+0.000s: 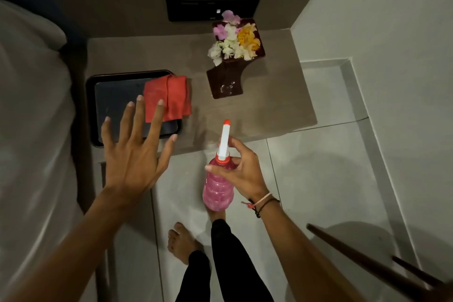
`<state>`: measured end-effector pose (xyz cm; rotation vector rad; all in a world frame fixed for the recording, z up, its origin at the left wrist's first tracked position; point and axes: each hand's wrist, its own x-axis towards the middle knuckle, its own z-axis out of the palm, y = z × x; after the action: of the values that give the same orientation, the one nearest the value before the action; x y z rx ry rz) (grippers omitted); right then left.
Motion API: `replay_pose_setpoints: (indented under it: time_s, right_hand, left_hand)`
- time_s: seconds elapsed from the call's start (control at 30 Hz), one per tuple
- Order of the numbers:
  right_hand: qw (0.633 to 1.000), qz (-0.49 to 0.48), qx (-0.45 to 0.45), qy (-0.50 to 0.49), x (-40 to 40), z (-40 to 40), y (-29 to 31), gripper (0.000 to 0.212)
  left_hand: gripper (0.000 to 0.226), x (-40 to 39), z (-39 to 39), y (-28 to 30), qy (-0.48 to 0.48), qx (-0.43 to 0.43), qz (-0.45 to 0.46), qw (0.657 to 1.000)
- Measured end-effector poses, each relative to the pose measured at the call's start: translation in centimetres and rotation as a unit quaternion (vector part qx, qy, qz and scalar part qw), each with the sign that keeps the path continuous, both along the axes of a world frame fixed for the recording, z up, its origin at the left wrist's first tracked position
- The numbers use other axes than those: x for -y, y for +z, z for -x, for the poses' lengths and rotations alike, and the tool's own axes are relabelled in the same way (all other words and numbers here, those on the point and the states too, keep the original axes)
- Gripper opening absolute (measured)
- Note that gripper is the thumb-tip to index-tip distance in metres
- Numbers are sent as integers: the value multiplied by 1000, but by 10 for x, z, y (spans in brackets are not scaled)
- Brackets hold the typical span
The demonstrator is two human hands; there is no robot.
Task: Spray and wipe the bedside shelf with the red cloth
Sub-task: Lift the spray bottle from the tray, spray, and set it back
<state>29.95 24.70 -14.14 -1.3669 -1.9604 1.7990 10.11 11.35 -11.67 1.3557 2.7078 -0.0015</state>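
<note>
The grey-brown bedside shelf (264, 105) runs along the wall between the bed and the corner. A folded red cloth (171, 95) lies over the right edge of a black tray (98, 81) on the shelf's left side. My left hand (133, 152) hovers above the tray's near edge, fingers spread wide and holding nothing, its fingertips just short of the cloth. My right hand (242, 171) grips the neck of a pink spray bottle (218, 191). Its white nozzle with a red tip points at the shelf's front edge.
A dark brown vase of white, pink and yellow flowers (232, 56) stands on the shelf's back right. A black switch panel (213, 5) is on the wall. White bedding (31, 117) fills the left. A wooden pole (367, 262) leans at the lower right. My bare feet stand on the tiled floor.
</note>
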Motion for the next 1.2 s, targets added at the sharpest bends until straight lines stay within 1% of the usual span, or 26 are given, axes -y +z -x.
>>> replay_pose_setpoints:
  time_s: [0.2, 0.37, 0.53, 0.63, 0.73, 0.8, 0.9, 1.03, 1.13, 1.2]
  right_hand:
    - [999, -4, 13, 34, 0, 2, 1, 81]
    - [999, 3, -16, 32, 6, 19, 13, 88]
    - [991, -14, -68, 114, 6, 86, 33, 87]
    - [985, -38, -104, 135, 7, 143, 37, 88]
    - [977, -73, -128, 156, 9, 206, 29, 90]
    - [973, -78, -140, 165, 9, 243, 22, 94]
    - [963, -101, -155, 198, 15, 289, 14, 98]
    - [951, -125, -164, 229, 23, 313, 1, 97]
    - [945, -134, -176, 241, 24, 317, -3, 98]
    - [941, -143, -166, 259, 24, 315, -4, 99]
  left_hand:
    - [77, -1, 0, 7, -2, -4, -3, 1000]
    - [76, 13, 17, 15, 18, -18, -7, 1000]
    - [79, 59, 56, 19, 77, -35, 1, 996]
    - [78, 91, 76, 19, 122, -53, 4, 991]
    - [75, 117, 90, 17, 153, -86, 8, 984]
    - [72, 123, 96, 16, 160, -102, 0, 982]
    - [72, 132, 101, 14, 167, -105, 2, 980]
    - [72, 137, 107, 13, 171, -107, -5, 979]
    - [73, 134, 113, 12, 173, -104, -9, 979]
    - [73, 132, 115, 10, 178, -102, -14, 979]
